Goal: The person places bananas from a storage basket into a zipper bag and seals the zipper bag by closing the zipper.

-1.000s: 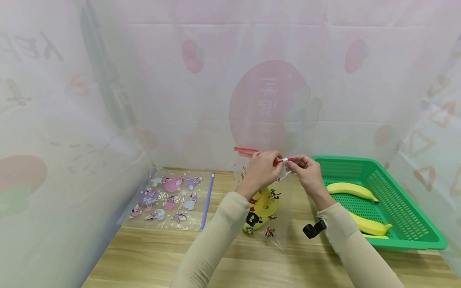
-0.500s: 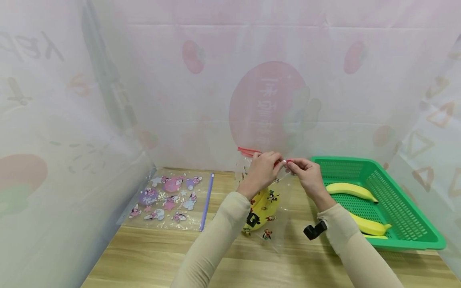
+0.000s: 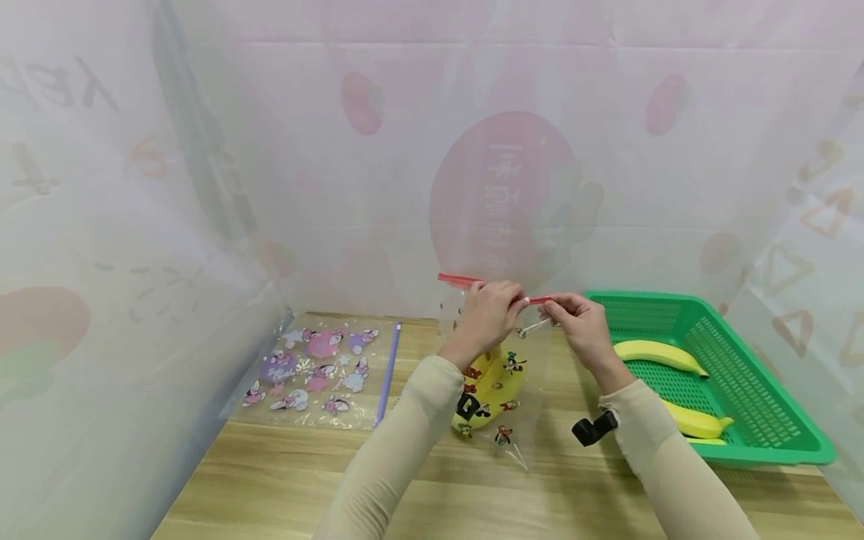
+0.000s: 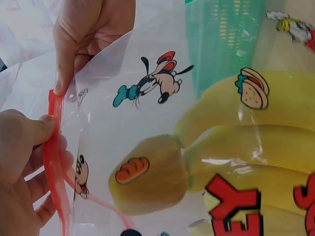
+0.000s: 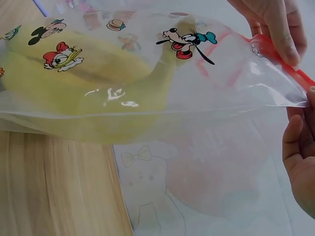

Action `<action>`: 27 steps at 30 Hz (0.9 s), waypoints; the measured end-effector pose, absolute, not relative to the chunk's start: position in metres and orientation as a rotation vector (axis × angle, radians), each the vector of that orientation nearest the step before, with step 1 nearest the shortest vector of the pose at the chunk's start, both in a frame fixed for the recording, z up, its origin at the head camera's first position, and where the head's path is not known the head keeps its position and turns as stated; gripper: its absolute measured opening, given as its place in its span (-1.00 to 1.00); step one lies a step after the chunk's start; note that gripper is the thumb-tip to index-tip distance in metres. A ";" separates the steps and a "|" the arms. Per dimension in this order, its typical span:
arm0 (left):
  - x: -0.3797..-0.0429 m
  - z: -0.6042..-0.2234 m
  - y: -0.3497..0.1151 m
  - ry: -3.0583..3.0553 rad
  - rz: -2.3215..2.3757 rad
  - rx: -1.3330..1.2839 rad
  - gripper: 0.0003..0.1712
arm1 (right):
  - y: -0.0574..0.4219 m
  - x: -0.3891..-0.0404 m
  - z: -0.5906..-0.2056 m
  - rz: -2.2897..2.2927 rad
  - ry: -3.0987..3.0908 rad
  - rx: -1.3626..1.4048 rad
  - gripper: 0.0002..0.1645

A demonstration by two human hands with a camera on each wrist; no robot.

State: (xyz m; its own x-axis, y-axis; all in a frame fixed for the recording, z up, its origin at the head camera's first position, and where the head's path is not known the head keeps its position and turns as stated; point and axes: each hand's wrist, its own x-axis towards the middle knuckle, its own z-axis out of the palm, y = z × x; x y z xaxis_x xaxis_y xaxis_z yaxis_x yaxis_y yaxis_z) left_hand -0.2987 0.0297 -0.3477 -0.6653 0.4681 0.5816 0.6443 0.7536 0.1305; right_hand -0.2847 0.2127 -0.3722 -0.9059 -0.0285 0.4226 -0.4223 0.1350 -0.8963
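Observation:
A clear zip bag with cartoon prints and a red zip strip stands on the table. Inside it lies a bunch of bananas, its thick stem toward the zip. My left hand grips the strip between thumb and fingers, partway along it. At the strip's right end, my right hand pinches the bag's corner. A short length of red strip shows between the two hands. In the right wrist view the bag's side edge is stretched toward the hands. The strip's far left end sags a little apart.
A green basket on the right holds several bananas. On the left, a second clear bag with a purple zip lies flat on the wooden table. Printed cloth walls stand behind and at both sides.
The hands came slightly closer, then parted again. My left hand is now a little farther left along the strip, and more red shows between the hands.

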 end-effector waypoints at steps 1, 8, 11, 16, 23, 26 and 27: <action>-0.299 -0.348 0.028 -2.425 -0.450 -0.837 -0.83 | 0.213 -0.284 -0.372 1.821 -2.121 0.429 -0.64; -0.301 -0.349 0.021 -2.472 -0.516 -0.840 -0.84 | 0.215 -0.284 -0.371 1.795 -2.151 0.374 -0.63; -0.301 -0.349 0.018 -2.497 -0.543 -0.835 -0.83 | 0.216 -0.285 -0.371 1.804 -2.146 0.369 -0.62; -0.302 -0.349 0.013 -2.531 -0.529 -0.825 -0.77 | 0.218 -0.286 -0.372 1.807 -2.133 0.355 -0.62; -0.304 -0.351 0.004 -2.542 -0.552 -0.803 -0.76 | 0.221 -0.288 -0.372 1.803 -2.118 0.354 -0.60; -0.305 -0.352 0.001 -2.540 -0.552 -0.785 -0.76 | 0.221 -0.289 -0.371 1.812 -2.107 0.355 -0.61; -0.305 -0.352 0.000 -2.537 -0.547 -0.781 -0.76 | 0.221 -0.289 -0.371 1.813 -2.106 0.355 -0.61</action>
